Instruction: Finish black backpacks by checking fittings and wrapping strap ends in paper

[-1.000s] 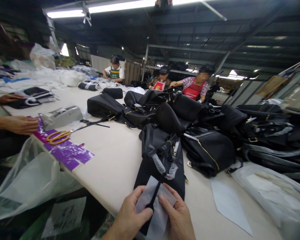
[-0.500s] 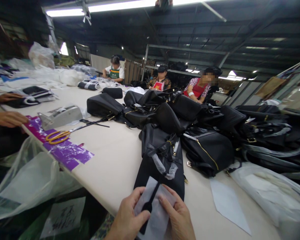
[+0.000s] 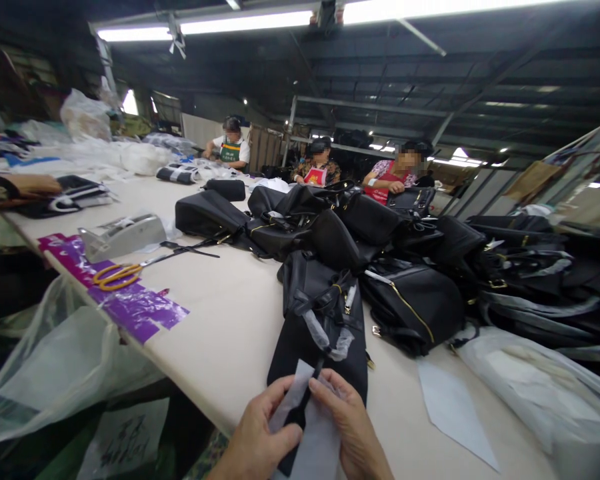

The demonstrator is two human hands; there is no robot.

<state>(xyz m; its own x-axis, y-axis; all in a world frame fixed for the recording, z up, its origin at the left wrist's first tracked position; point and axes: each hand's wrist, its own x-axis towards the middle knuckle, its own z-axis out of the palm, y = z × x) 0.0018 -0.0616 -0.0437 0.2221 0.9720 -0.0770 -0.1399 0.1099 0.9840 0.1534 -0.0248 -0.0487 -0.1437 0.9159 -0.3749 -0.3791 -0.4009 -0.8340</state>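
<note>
At the bottom middle, my left hand (image 3: 260, 433) is closed on a black strap (image 3: 296, 419) and a translucent white paper sheet (image 3: 323, 443), its thumb pressing the strap's wide end onto the sheet. My right hand (image 3: 353, 420) pinches the sheet's right side close to the strap's narrow part. That strap runs up toward a black backpack (image 3: 285, 357) lying just beyond my hands. The backpack's handle (image 3: 316, 330) is wrapped in clear film, and a gold zipper pull shows beside it. My palms and some fingertips are hidden.
More black bags (image 3: 415, 307) are heaped across the table (image 3: 220, 320). Yellow-handled scissors (image 3: 117, 275) and a tape dispenser (image 3: 123, 237) lie left, by purple tape (image 3: 150, 310). A plastic bag (image 3: 540, 393) and paper sheet (image 3: 455, 413) are right. Several co-workers sit around; one's hand (image 3: 35, 187) is far left.
My right thumb has moved up and left along the sheet, close to the strap, and the sheet's right side has folded inward. At left, a co-worker's hand has left the purple tape.
</note>
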